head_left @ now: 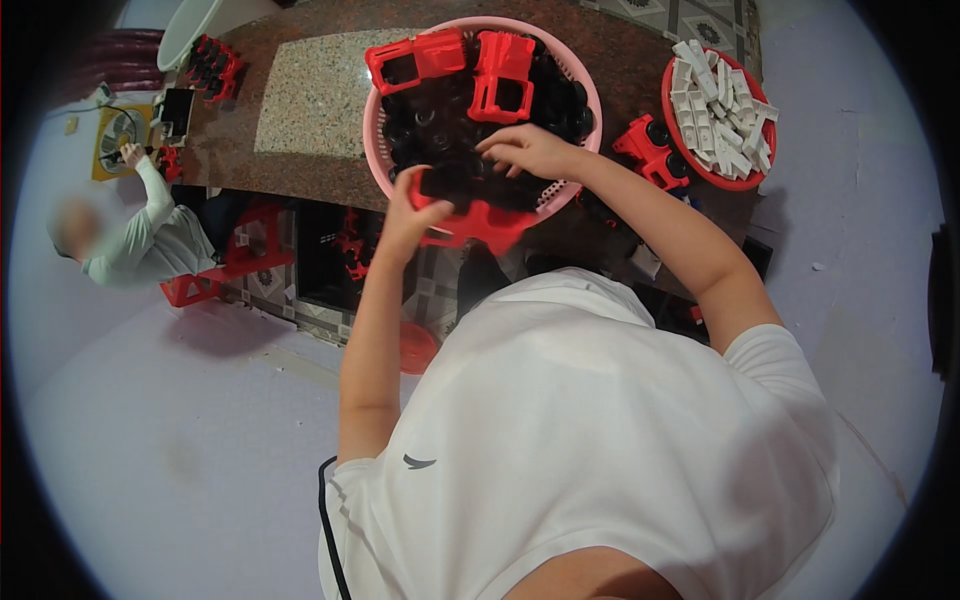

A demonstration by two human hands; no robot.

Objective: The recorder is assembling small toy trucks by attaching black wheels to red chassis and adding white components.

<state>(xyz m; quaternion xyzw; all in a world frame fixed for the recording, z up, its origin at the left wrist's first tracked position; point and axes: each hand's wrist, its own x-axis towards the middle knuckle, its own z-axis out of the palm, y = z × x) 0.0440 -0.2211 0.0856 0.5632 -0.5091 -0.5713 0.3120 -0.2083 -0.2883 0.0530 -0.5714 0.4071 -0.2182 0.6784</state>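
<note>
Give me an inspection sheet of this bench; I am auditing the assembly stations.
Surface: speckled brown stone counter.
Job's things: red plastic toy body in the left hand; round pink plastic basket of black wheels and red bodies.
Clutter: red bowl of white plastic pieces; red toy truck.
Grips: right hand reaches into the basket, contents of grip unclear.
Cables: dark cord on the white shirt.
Surroundings: seated co-worker's sleeve, pale floor.

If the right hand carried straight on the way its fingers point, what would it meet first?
The right hand points left over the pink basket; it would probably meet the black wheels heaped there first, though depth is unclear.
</note>
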